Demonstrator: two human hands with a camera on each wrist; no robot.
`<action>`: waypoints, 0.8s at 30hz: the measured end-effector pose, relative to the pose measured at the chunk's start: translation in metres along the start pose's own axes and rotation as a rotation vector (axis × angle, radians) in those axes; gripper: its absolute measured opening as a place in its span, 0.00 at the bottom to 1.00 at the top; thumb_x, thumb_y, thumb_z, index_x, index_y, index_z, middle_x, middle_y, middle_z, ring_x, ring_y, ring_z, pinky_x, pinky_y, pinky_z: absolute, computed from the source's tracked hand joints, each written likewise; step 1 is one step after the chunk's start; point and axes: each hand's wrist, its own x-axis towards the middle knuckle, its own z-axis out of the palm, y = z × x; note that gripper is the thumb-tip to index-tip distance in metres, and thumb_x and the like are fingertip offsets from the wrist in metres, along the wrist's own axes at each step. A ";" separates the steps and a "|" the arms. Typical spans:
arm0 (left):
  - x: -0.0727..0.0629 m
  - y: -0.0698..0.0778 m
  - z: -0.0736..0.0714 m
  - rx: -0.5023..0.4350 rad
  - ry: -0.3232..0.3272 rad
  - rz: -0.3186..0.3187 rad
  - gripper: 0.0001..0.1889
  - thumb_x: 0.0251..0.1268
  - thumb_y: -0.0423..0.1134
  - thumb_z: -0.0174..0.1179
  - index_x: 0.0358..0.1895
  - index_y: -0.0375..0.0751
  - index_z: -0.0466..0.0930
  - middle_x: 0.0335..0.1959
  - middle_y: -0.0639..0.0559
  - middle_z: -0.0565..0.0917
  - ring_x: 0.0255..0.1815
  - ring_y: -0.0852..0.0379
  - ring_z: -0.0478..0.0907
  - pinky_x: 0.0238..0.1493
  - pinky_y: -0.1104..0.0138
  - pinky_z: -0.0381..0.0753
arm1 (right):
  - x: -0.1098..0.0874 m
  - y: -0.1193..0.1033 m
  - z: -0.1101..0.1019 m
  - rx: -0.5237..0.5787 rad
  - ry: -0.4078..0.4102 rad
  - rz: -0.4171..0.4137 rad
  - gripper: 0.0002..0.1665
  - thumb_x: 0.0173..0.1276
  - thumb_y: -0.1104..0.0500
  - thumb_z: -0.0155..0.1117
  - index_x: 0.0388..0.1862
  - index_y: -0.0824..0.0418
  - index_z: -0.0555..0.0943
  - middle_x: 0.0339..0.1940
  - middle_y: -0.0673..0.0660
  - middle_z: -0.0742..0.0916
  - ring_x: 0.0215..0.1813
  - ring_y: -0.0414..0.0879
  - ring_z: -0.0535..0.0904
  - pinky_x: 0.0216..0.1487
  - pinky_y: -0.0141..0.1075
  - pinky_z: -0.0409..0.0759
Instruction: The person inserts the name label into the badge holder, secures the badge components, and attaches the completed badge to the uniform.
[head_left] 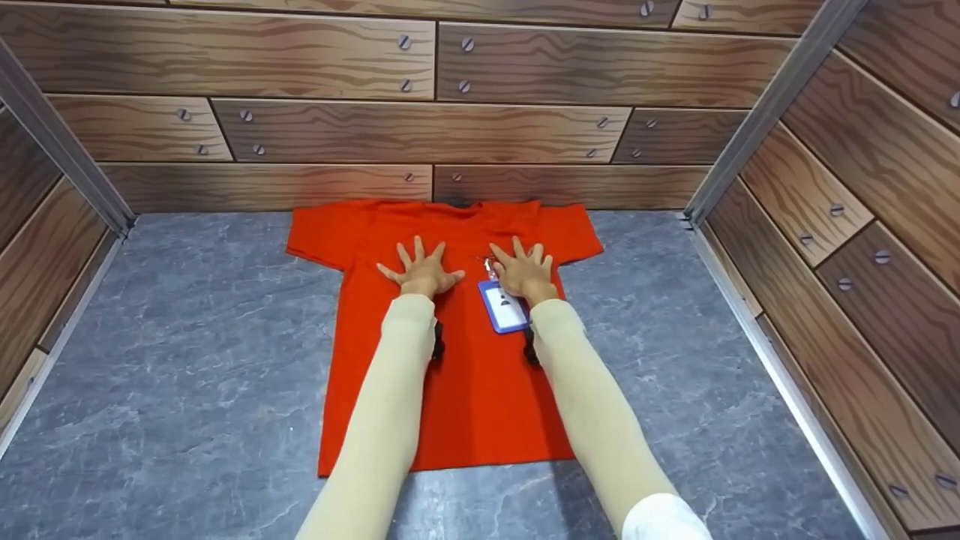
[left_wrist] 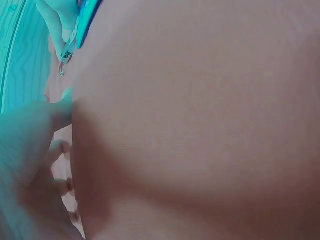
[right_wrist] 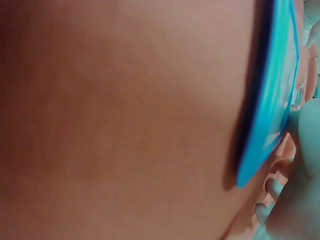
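Note:
A red T-shirt (head_left: 465, 405) lies spread flat, its collar toward the back wall and its hem toward me. My left hand (head_left: 424, 274) rests on the chest area with fingers spread. To its right, my right hand (head_left: 527, 274) also lies on the shirt, fingers spread, beside a blue-framed ID badge (head_left: 504, 307) with a white card. A small metal clip (head_left: 489, 266) tops the badge, close by the right thumb. In the right wrist view the badge (right_wrist: 272, 100) shows large at its edge, near the hand.
The shirt lies on a grey marbled surface (head_left: 202, 337). Wood-plank patterned panels (head_left: 322, 131) rise at the back and both sides, with grey metal strips (head_left: 772, 97) at the corners. The shirt's collar end reaches close to the back panel.

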 end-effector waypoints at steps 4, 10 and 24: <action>0.001 0.000 0.000 0.004 0.008 0.000 0.42 0.72 0.65 0.56 0.84 0.64 0.48 0.88 0.45 0.35 0.86 0.34 0.24 0.74 0.24 0.23 | 0.002 0.001 0.001 0.024 0.005 -0.006 0.32 0.86 0.43 0.32 0.86 0.36 0.50 0.88 0.59 0.49 0.81 0.72 0.47 0.77 0.67 0.48; 0.002 -0.001 0.002 0.001 0.020 0.004 0.42 0.73 0.65 0.55 0.84 0.63 0.48 0.87 0.44 0.35 0.86 0.33 0.25 0.74 0.24 0.23 | 0.001 0.001 0.002 0.075 0.000 -0.002 0.32 0.86 0.43 0.32 0.86 0.36 0.50 0.89 0.59 0.47 0.83 0.71 0.44 0.77 0.67 0.46; 0.000 -0.010 -0.004 -0.002 0.030 0.027 0.36 0.82 0.57 0.44 0.85 0.61 0.42 0.87 0.39 0.32 0.86 0.33 0.23 0.76 0.26 0.27 | -0.007 0.001 0.003 0.170 0.067 0.023 0.32 0.85 0.46 0.38 0.85 0.42 0.56 0.87 0.64 0.51 0.84 0.70 0.47 0.77 0.69 0.47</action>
